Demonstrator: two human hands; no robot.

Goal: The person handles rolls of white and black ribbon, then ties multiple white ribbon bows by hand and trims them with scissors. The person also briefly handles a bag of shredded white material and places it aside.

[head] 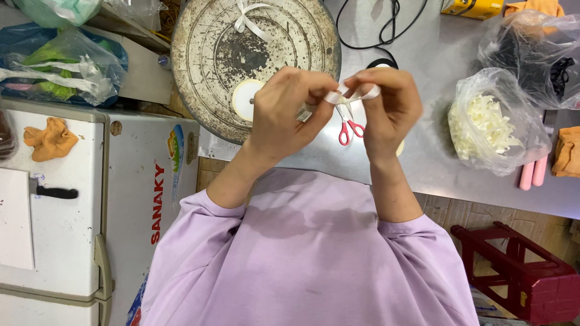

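Observation:
Both hands are raised over the grey table [435, 54], pinching one short strip of white ribbon [353, 94] between them. My left hand [284, 111] grips the strip's left end with thumb and fingers closed. My right hand [389, 108] holds the right end, where the ribbon loops over the fingertips. Small red-handled scissors [349, 128] lie on the table just below the hands. A white ribbon spool [246, 99] and a finished white bow [249, 15] rest on a worn round metal tray [199, 54].
A clear bag of white ribbon pieces [490, 124] sits at right, another bag with dark items [538, 54] behind it. A black cable [368, 30] runs across the table. Two pink sticks [533, 173], orange cloths, a white chest freezer [90, 199] at left, a red stool [519, 271].

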